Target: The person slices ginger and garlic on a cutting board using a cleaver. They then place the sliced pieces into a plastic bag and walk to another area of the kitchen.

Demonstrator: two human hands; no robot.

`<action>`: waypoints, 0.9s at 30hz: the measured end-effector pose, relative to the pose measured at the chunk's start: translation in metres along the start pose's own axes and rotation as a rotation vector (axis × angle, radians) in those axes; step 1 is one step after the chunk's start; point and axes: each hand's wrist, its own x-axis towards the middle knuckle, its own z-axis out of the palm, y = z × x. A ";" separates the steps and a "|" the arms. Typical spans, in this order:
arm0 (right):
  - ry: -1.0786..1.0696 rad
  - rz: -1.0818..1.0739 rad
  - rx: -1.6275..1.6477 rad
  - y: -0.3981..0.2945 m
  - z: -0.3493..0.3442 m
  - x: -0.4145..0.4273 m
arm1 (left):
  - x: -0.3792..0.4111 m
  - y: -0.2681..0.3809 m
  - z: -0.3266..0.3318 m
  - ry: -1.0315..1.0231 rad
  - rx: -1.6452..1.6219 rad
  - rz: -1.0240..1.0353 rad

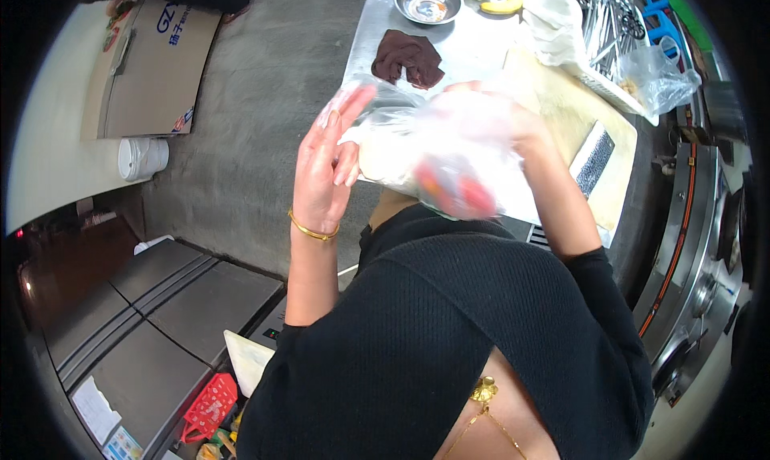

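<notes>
My right hand [517,123], blurred and overexposed, grips a clear plastic bag [391,120] above the near edge of the steel table. Inside the plastic, red and pale contents [460,189] show near my body; what they are is too blurred to tell. At the bag's left side is my left hand [331,147], palm towards the bag, some fingers extended and others bent against the plastic; whether it grips is unclear. Beyond the bag lies a crumpled dark brown cloth [409,57] on the table, with a round steel bowl [428,1] behind it.
A pale cutting board [619,141] carries a cleaver [592,159] at the right. Past it stand a white basket of metal utensils [571,69] and another plastic bag [662,84]. A banana [504,3] lies at the back. Left are a cardboard box [162,69] and a white bucket [143,158].
</notes>
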 end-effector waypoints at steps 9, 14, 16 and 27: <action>0.622 0.237 0.235 0.057 0.039 0.043 | -0.034 0.003 0.004 0.020 -0.082 -0.075; 0.652 0.198 0.120 0.041 0.078 0.045 | -0.023 -0.002 0.011 0.193 -0.114 0.075; 0.724 0.283 -0.010 0.044 0.083 0.047 | -0.018 -0.005 0.007 0.225 -0.074 0.015; 0.069 0.076 -1.028 0.040 0.083 0.039 | -0.008 0.004 0.029 0.063 0.219 0.200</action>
